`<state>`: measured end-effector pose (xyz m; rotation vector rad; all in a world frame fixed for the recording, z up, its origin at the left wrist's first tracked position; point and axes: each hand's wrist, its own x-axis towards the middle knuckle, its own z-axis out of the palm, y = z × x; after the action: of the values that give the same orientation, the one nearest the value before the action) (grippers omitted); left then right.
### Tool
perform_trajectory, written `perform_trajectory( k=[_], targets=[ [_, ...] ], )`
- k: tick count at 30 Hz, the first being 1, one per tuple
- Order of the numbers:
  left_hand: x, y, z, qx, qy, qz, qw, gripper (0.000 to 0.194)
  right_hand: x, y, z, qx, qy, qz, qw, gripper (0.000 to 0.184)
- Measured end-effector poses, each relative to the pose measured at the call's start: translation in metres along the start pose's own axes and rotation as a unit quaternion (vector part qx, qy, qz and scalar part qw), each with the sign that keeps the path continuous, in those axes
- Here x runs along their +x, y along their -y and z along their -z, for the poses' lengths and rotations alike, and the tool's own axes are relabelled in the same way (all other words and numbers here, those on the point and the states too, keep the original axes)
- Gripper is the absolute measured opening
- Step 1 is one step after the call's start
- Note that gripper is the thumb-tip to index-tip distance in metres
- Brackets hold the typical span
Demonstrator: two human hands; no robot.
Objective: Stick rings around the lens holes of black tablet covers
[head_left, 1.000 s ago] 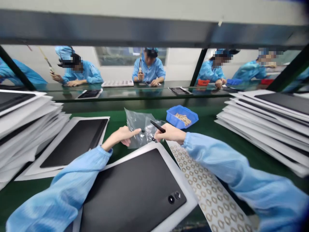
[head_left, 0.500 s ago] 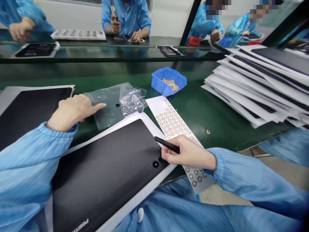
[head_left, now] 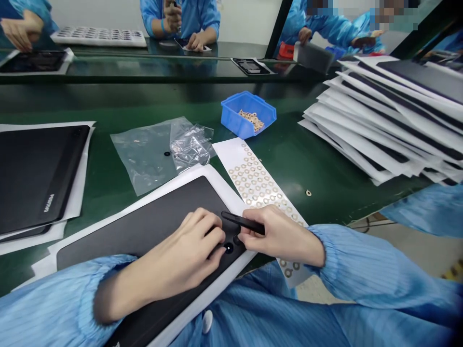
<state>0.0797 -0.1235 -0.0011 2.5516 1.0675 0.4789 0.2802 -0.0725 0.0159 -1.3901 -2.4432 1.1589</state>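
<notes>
Black tablet panel (head_left: 119,231) lies under the curled left hand (head_left: 184,246), its grip unclear; the right hand (head_left: 278,236) pinches tweezers (head_left: 244,222) near the panel's edge, beside a ring sheet (head_left: 253,178).

Black panel (head_left: 137,226) half-hidden by left hand (head_left: 184,246)

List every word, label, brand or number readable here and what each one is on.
"POSITIVO": pale letters running sideways on the black panel at far left, small but legible.
Nothing else in view can be read.
</notes>
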Motion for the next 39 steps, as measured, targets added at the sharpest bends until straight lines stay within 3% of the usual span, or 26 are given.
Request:
perform_trajectory(
  k=[4,8,10,12,17,23,35,39],
  targets=[
    [-0.004,0.0,0.001,0.001,0.019,-0.038,0.999,0.026,-0.003,-0.007,0.004,0.077,-0.025,0.021,0.997,0.015],
    [-0.002,-0.002,0.003,0.036,0.042,-0.05,0.997,0.035,-0.01,-0.015,0.007,0.214,-0.141,0.018,0.966,0.044],
    [-0.002,-0.002,0.003,0.039,0.045,-0.049,0.997,0.036,-0.015,-0.016,0.005,0.257,-0.157,0.015,0.953,0.053],
    [-0.002,-0.002,0.002,0.037,0.043,-0.05,0.997,0.036,-0.019,-0.016,-0.001,0.266,-0.148,0.03,0.952,0.046],
    [-0.001,0.001,0.002,0.028,0.04,-0.061,0.997,0.034,-0.022,-0.015,-0.019,0.278,-0.153,0.056,0.947,0.006],
    [-0.001,0.001,0.002,0.028,0.04,-0.067,0.997,0.031,-0.02,-0.014,-0.029,0.318,-0.193,0.062,0.926,0.011],
    [-0.001,0.0,0.003,0.033,0.029,-0.068,0.997,0.03,-0.02,-0.008,-0.035,0.269,-0.245,0.053,0.93,0.014],
    [-0.001,0.0,0.003,0.035,0.022,-0.07,0.997,0.029,-0.019,-0.009,-0.035,0.284,-0.232,0.055,0.929,0.014]
  ],
)
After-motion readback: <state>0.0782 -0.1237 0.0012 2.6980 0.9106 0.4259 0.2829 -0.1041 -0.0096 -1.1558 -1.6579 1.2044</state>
